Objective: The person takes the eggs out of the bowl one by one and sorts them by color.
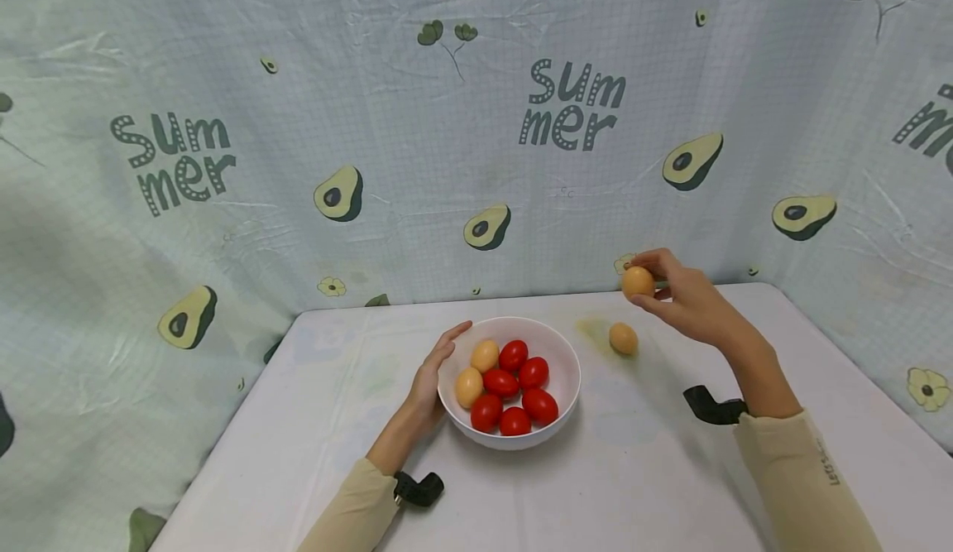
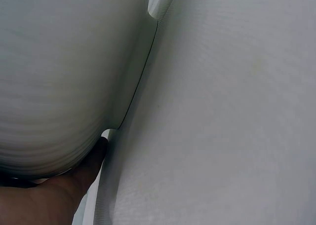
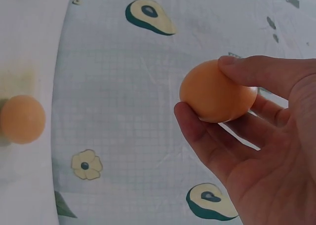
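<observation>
My right hand pinches an orange-tan egg between thumb and fingers, raised over the far right part of the table. A second egg of the same colour lies on the tabletop just below it; the right wrist view shows this egg at its left edge. My left hand lies against the left outer side of a white bowl, fingers stretched along its wall. In the left wrist view the thumb touches the bowl's side. Inside the bowl are two orange-tan eggs and several glossy red oval things.
A white-covered table carries the bowl. Behind and beside it hangs a pale cloth printed with avocados and lettering. A yellowish stain marks the table near the loose egg. Black bands with mounts sit on both wrists.
</observation>
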